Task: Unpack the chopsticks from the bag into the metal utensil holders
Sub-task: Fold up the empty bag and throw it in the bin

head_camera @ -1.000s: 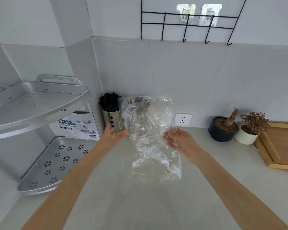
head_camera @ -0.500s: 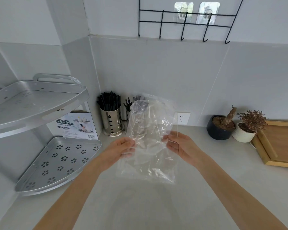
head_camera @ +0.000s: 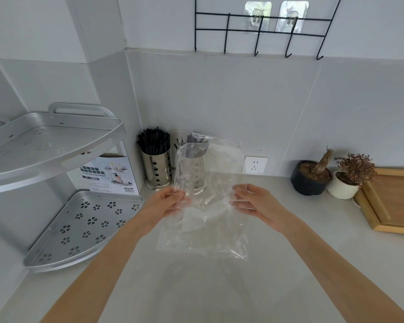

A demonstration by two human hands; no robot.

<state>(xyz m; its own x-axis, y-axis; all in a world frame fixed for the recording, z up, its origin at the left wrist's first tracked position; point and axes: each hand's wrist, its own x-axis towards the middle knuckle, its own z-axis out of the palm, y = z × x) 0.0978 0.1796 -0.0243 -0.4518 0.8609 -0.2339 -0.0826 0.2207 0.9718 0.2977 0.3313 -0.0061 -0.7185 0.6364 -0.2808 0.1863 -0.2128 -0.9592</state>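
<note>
Fingers of the left hand [head_camera: 170,202] and right hand [head_camera: 254,202] pinch opposite side edges of the clear plastic bag [head_camera: 208,206], which hangs limp above the counter [head_camera: 219,287] and looks empty. Behind it, black chopsticks [head_camera: 153,139] fill the left metal holder [head_camera: 157,170]. A second holder [head_camera: 195,170], seen only through the film, also carries dark sticks, so unpacking seems finished. How full it is stays blurred.

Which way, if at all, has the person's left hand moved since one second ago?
Yes. The left hand has moved down and right, away from the left utensil holder, nearer the camera, gripping the plastic bag.
</note>
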